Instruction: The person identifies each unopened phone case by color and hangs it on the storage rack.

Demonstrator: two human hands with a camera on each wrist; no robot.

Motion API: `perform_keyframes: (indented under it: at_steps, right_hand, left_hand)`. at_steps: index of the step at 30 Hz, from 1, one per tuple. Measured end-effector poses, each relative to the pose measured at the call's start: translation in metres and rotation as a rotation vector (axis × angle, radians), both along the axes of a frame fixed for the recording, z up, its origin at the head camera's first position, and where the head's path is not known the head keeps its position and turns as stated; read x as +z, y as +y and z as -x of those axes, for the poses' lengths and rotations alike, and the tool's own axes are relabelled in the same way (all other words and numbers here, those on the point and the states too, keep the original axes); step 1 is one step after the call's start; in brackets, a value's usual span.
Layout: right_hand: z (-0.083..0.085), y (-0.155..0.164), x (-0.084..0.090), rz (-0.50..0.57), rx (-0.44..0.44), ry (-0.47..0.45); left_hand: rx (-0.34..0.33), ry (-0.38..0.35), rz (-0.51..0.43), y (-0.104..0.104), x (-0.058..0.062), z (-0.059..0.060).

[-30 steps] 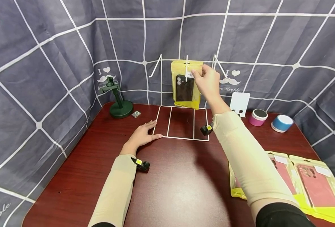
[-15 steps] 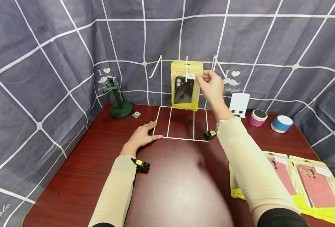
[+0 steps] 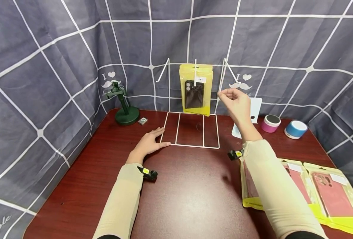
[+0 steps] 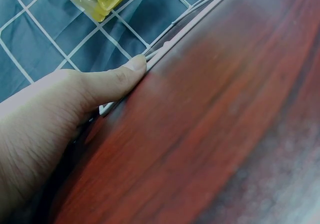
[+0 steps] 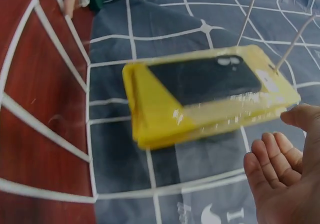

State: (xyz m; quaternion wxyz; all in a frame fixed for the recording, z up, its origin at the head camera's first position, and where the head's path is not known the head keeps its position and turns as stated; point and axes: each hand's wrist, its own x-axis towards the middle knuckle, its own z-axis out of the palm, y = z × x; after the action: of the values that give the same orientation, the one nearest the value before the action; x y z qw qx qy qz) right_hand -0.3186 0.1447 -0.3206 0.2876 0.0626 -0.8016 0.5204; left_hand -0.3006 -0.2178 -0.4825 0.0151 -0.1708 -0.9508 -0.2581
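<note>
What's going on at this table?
A person's left grip rests on the base of a white wire rack. A yellow pouch with a black phone case hangs on the rack's middle hook. The right grip is raised beside that pouch, apart from it, with nothing visible in it. Other pouches with pink cases lie on the table at right.

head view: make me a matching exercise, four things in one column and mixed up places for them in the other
Things
1. bag with the black case
2. left hand
3. green stand
4. blue cylinder

Places
A. beside the small silver gadget
B. right of the pink cylinder
C. hanging on the middle hook
D. touching the wire base

Pairs: 1-C, 2-D, 3-A, 4-B
</note>
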Motion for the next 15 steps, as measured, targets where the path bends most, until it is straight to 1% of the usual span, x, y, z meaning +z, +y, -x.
perform_keyframes:
  at_steps: [4,7,10,12,15]
  right_hand:
    - [-0.014,0.024,-0.016,-0.008,0.019,-0.034]
    - [-0.027,0.042,-0.027,-0.037,0.018,-0.063]
    - [-0.042,0.063,-0.038,-0.084,0.014,-0.111]
    - [-0.053,0.078,-0.046,-0.149,0.028,-0.158]
    - [-0.066,0.106,-0.059,-0.289,0.105,-0.233]
  left_hand:
    - [0.001,0.001,0.000,0.000,-0.001,-0.001]
    - [0.002,0.004,-0.004,0.000,-0.001,-0.001]
    - [0.004,-0.002,-0.002,0.000,0.000,-0.001]
    - [0.003,-0.007,0.005,0.001,0.000,-0.001]
    - [0.000,-0.009,0.006,0.002,0.002,0.000]
